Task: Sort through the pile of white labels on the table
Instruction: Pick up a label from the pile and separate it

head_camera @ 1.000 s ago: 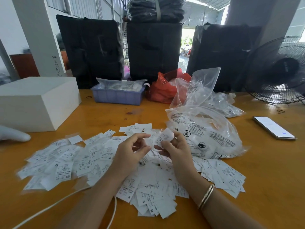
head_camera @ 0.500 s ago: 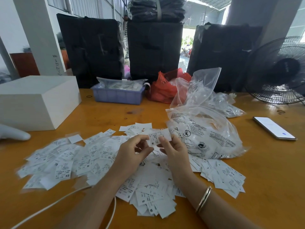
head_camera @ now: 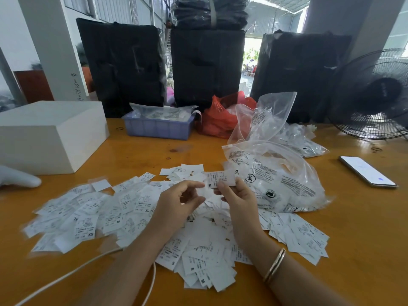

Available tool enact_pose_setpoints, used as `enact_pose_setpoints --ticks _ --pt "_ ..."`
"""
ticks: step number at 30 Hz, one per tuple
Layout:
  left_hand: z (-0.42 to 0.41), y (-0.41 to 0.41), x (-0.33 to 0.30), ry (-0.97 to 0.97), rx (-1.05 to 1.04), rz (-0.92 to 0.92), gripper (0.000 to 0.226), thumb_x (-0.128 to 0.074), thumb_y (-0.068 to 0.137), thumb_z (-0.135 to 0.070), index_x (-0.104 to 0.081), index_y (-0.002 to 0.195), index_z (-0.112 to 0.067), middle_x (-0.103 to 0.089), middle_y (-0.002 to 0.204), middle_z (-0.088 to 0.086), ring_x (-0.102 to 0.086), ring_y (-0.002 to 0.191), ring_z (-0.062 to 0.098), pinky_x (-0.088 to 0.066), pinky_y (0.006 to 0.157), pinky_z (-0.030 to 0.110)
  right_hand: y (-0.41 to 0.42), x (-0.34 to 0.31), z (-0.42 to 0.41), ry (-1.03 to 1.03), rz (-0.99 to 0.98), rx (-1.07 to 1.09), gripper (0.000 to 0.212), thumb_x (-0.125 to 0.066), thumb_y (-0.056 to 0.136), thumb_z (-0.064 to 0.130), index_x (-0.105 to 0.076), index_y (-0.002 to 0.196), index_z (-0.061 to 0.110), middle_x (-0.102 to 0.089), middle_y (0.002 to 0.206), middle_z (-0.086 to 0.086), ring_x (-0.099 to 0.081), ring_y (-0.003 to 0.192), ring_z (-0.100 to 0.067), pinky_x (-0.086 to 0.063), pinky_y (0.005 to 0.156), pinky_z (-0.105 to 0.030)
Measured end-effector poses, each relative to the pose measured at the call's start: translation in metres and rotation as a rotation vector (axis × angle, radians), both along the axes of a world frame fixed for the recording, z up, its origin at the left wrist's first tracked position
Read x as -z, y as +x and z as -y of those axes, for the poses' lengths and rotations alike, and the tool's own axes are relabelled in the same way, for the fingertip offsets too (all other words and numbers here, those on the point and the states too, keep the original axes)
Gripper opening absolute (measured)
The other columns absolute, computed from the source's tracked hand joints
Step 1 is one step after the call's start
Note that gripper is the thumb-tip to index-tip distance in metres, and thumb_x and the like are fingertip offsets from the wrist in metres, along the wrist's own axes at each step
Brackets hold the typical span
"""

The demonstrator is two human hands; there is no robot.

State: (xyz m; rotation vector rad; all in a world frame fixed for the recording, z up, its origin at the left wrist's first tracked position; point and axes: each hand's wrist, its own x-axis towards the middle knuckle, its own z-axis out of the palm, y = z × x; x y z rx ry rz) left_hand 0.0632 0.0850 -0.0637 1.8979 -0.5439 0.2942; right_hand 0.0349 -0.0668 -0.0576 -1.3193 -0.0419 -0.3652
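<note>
The right hand (head_camera: pixel 239 196) pinches one white label (head_camera: pixel 219 178) above the pile of labels (head_camera: pixel 136 215) spread over the wooden table (head_camera: pixel 364 228); the label's long axis runs left to right, an "M" at its left end. The left hand (head_camera: pixel 176 205) hovers beside it, fingers curled, seemingly holding nothing, though the blur leaves doubt. A clear bag (head_camera: pixel 280 180) just right holds more white labels, and the blue bin (head_camera: pixel 157 128) holds plastic-wrapped printed slips.
</note>
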Motion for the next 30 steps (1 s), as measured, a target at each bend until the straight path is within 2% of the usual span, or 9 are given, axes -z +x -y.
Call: enact_pose_setpoints --ticks 3,7,13,19,24,27,30 --pt "0.0003 0.0000 0.0005 0.008 0.002 0.012 0.034 -0.073 0.081 -0.014 -0.061 0.096 -0.042 -0.061 0.074 -0.018 -0.057 0.067 -0.002 -0.046 0.066 0.009 -0.0007 -0.0011 -0.0011 -0.054 0.009 -0.026 0.005 -0.064 0.089 0.015 -0.068 0.089 0.018 -0.073 0.081 0.007 -0.066 0.075 -0.001 -0.047 0.062 -0.008" --pt "-0.0004 0.0006 0.0011 0.006 -0.038 0.026 0.033 -0.073 0.081 -0.017 -0.058 0.093 -0.044 -0.064 0.080 -0.016 -0.059 0.074 -0.001 -0.046 0.068 0.007 -0.0026 -0.0024 -0.0027 -0.124 0.022 -0.044 0.020 -0.061 0.090 0.019 -0.073 0.078 0.028 -0.072 0.078 0.010 -0.063 0.070 0.002 -0.045 0.060 -0.007" --pt "-0.0010 0.0012 0.0009 -0.004 -0.066 0.041 0.032 -0.073 0.081 -0.016 -0.058 0.095 -0.041 -0.064 0.076 -0.007 -0.060 0.076 0.003 -0.048 0.070 0.010 -0.0003 0.0004 -0.0026 -0.241 0.001 0.011 0.022 -0.062 0.089 0.028 -0.069 0.070 0.037 -0.062 0.068 0.003 -0.052 0.067 -0.010 -0.041 0.054 -0.012" --pt "-0.0014 0.0014 0.0005 0.011 -0.061 0.039 0.032 -0.072 0.082 -0.017 -0.059 0.099 -0.041 -0.064 0.077 -0.007 -0.060 0.076 0.004 -0.049 0.072 0.012 -0.0004 0.0003 -0.0010 -0.152 0.053 0.016 0.016 -0.062 0.089 0.025 -0.071 0.076 0.028 -0.069 0.076 0.009 -0.061 0.070 -0.001 -0.047 0.063 -0.009" --pt "-0.0008 0.0010 0.0006 0.014 -0.070 0.065 0.036 -0.073 0.081 -0.017 -0.057 0.096 -0.045 -0.065 0.078 -0.008 -0.060 0.078 0.004 -0.050 0.074 0.011 0.0011 0.0030 -0.0027 -0.225 0.015 0.036 0.017 -0.063 0.089 0.027 -0.070 0.073 0.028 -0.063 0.068 0.003 -0.052 0.066 -0.011 -0.041 0.054 -0.012" --pt "-0.0017 0.0012 0.0018 0.001 -0.055 0.062 0.032 -0.072 0.081 -0.016 -0.061 0.100 -0.039 -0.064 0.076 -0.007 -0.060 0.076 0.006 -0.050 0.072 0.013 0.0019 0.0032 -0.0013 -0.195 0.024 0.063 0.017 -0.062 0.090 0.025 -0.070 0.074 0.026 -0.070 0.075 0.008 -0.060 0.067 -0.004 -0.045 0.058 -0.008" --pt "-0.0017 0.0013 0.0020 0.001 -0.050 0.064 0.032 -0.072 0.081 -0.017 -0.061 0.100 -0.040 -0.063 0.076 -0.008 -0.060 0.076 0.006 -0.049 0.071 0.011 0.0025 0.0024 0.0003 -0.182 0.028 0.065 0.015 -0.062 0.089 0.023 -0.069 0.076 0.025 -0.071 0.077 0.009 -0.063 0.070 0.001 -0.046 0.061 -0.009"
